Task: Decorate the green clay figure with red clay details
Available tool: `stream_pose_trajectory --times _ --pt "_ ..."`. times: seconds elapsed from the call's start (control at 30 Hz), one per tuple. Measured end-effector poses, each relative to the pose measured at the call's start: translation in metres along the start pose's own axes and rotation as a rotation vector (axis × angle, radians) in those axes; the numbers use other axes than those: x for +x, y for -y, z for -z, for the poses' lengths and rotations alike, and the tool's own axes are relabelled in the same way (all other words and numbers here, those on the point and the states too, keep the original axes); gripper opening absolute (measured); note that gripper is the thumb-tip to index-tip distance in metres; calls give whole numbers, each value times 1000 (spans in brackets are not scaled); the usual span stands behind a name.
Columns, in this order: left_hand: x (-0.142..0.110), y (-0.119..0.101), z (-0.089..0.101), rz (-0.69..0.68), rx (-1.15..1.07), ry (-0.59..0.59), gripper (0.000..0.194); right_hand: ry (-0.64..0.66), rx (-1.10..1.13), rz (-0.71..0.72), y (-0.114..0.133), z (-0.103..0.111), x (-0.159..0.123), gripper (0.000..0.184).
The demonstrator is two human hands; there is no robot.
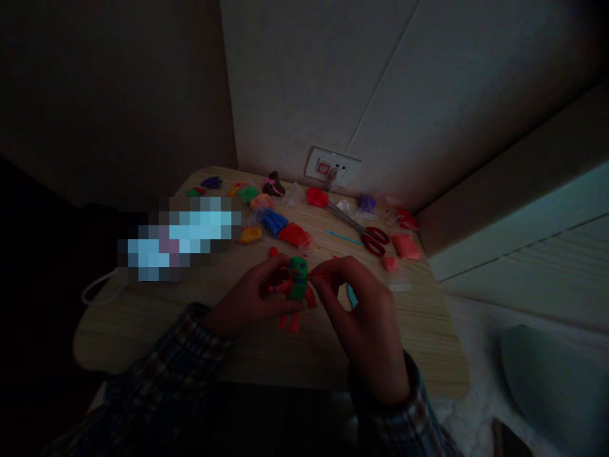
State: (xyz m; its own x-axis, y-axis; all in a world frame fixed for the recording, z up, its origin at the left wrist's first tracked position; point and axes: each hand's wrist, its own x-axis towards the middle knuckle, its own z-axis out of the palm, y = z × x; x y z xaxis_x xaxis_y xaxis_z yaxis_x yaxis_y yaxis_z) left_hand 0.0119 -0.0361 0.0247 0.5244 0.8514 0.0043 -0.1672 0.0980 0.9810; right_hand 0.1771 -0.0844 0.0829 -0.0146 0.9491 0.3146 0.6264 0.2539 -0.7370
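My left hand [250, 295] holds a small modelling clay figure [298, 289] upright above the table, thumb in front and fingers behind it. The figure has a green head and body with red arms and legs. At its right side, my right hand [364, 311] pinches with thumb and forefinger, close to the head. Something small and red shows between those fingertips, probably clay; its shape is too dim to tell. Part of a light blue tool [351, 296] shows behind my right hand.
On the wooden table [404, 343] lie red-handled scissors [354, 222], a thin blue stick [345, 237], and several clay lumps and bags, such as blue clay [275, 222] and pink clay [406, 246]. A blurred bright object [181, 241] stands left. A wall socket [332, 166] is behind.
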Motion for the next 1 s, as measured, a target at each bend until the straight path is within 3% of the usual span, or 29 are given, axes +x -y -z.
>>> stream_pose_trajectory --times 0.43,1.0 --pt "0 2 1 10 -4 -32 53 34 1 11 3 -1 -4 11" --pt "2 2 -1 -19 57 -69 47 -11 19 52 3 -3 -7 16"
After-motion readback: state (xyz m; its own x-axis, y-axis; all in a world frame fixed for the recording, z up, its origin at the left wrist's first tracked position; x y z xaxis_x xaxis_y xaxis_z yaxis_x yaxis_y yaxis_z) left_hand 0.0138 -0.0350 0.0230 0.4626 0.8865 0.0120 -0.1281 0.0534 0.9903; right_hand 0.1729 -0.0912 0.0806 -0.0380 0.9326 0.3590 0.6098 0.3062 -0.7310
